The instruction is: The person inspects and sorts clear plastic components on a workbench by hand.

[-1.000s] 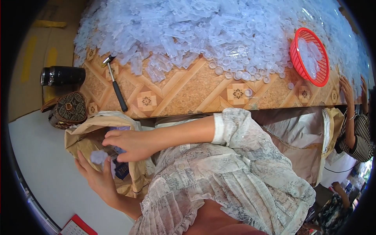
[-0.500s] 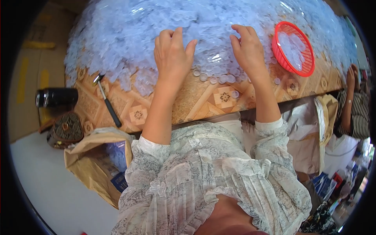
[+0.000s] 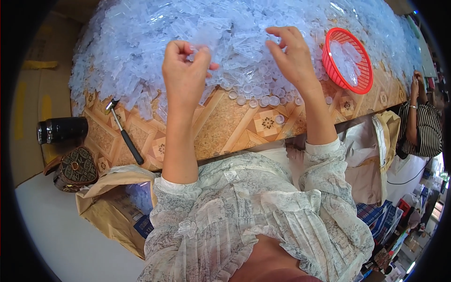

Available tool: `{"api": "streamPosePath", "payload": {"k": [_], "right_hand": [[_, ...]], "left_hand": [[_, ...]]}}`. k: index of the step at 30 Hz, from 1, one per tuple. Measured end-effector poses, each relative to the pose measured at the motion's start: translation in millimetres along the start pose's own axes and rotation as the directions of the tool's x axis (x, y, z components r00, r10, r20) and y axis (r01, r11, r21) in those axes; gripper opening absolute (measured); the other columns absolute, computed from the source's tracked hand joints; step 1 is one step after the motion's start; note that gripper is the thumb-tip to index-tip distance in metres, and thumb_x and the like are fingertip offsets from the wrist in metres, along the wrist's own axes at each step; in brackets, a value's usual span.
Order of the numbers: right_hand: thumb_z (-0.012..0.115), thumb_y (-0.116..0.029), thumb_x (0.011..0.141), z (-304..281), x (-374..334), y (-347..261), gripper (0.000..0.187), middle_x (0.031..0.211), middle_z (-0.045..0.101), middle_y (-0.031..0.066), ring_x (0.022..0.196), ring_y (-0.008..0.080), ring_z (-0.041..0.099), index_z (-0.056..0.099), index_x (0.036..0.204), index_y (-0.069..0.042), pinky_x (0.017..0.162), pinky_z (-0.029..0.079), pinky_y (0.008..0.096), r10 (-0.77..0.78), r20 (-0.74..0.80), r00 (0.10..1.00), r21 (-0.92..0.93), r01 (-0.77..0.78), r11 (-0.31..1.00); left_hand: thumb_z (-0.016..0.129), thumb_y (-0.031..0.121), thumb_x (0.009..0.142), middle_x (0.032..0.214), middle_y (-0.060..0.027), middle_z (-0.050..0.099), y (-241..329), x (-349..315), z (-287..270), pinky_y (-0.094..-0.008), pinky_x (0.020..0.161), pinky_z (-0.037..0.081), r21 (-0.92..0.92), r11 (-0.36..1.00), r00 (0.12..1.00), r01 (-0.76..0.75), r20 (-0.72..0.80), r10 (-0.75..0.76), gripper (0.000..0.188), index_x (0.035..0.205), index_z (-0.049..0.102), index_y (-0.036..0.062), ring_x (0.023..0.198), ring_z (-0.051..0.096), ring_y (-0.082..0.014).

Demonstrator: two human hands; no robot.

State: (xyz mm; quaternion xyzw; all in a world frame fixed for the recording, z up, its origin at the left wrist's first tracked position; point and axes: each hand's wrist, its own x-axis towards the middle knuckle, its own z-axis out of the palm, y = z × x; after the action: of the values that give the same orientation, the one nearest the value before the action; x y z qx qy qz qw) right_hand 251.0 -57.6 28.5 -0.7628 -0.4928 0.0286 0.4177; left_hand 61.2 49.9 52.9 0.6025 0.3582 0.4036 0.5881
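Note:
A large heap of clear, bluish plastic pieces [image 3: 136, 51], many long and narrow, spreads over the patterned table. My left hand [image 3: 185, 73] is raised over its near left part, thumb and fingers pinched on a clear plastic piece [image 3: 205, 39] smeared by motion. To the right, my right hand [image 3: 295, 58] hovers above the heap with thumb and fingers apart and nothing visible in them. Small round clear discs [image 3: 264, 100] lie along the heap's near edge between my arms. A red plastic basket [image 3: 365, 81] holding clear pieces stands right of my right hand.
A hammer [image 3: 126, 134] with a black handle lies on the table [image 3: 211, 129] at left. Beyond it are a black flask [image 3: 63, 130] and a patterned bag [image 3: 75, 169]. Paper sacks [image 3: 110, 221] flank me below the table edge. Another person's striped sleeve [image 3: 425, 129] shows far right.
My left hand has moved left and nearer, and its fingers have closed into a pinch. My right hand has shifted slightly, still apart from the basket. The view has shifted a little.

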Motion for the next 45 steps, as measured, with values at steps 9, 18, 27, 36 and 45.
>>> {"api": "streamPosePath", "payload": {"k": [9,18,27,36,45], "right_hand": [[0.069,-0.023,0.078,17,15,-6,0.040,0.105,0.055,0.0180,0.097,0.0331,0.058,0.058,0.113,-0.007,0.084,0.048,0.0408,0.036,0.191,0.981,-0.086,-0.020,0.996],[0.069,-0.022,0.079,9,6,12,0.037,0.096,0.059,0.0141,0.081,0.0222,0.059,0.057,0.107,-0.001,0.072,0.049,0.0340,0.186,0.067,0.980,0.115,-0.193,0.975],[0.058,-0.007,0.088,-5,-12,-23,0.030,0.097,0.062,0.0113,0.076,0.0185,0.063,0.051,0.115,0.001,0.065,0.052,0.0271,0.339,0.342,0.876,0.800,-0.461,0.383],[0.049,0.009,0.084,27,-38,-25,0.028,0.110,0.054,0.0058,0.097,0.0151,0.060,0.063,0.106,-0.002,0.087,0.048,0.0293,0.197,0.000,0.980,0.899,-0.086,0.430],[0.057,0.000,0.081,1,-38,-33,0.035,0.112,0.057,0.0067,0.104,0.0145,0.054,0.058,0.116,0.001,0.091,0.043,0.0291,0.065,0.419,0.906,0.858,-0.418,0.300]], "left_hand": [[0.048,0.005,0.089,0.101,-0.0192,0.063,-19,-24,0,-0.0226,0.049,0.049,-0.233,0.899,0.896,0.370,0.346,-0.279,0.046,0.133,0.034,0.0033,0.061,0.063,-0.0175],[0.040,0.030,0.099,0.113,-0.0212,0.059,-24,-19,1,-0.0381,0.070,0.059,-0.541,0.655,0.820,0.528,0.526,-0.227,0.040,0.131,0.036,0.0059,0.087,0.067,-0.0372],[0.034,0.033,0.101,0.116,-0.0236,0.056,-23,-24,11,-0.0429,0.074,0.059,-0.542,0.675,0.840,0.500,0.493,-0.226,0.045,0.137,0.029,0.0070,0.093,0.064,-0.0418],[0.042,0.035,0.099,0.112,-0.0192,0.060,-30,-30,10,-0.0354,0.070,0.059,-0.551,0.590,0.751,0.590,0.644,-0.149,0.048,0.136,0.036,0.0045,0.092,0.066,-0.0328],[0.059,0.022,0.093,0.103,-0.0077,0.062,-31,-31,3,-0.0377,0.073,0.059,-0.613,0.586,0.822,0.531,0.540,-0.181,0.041,0.129,0.046,0.0076,0.082,0.067,-0.0173]]}}
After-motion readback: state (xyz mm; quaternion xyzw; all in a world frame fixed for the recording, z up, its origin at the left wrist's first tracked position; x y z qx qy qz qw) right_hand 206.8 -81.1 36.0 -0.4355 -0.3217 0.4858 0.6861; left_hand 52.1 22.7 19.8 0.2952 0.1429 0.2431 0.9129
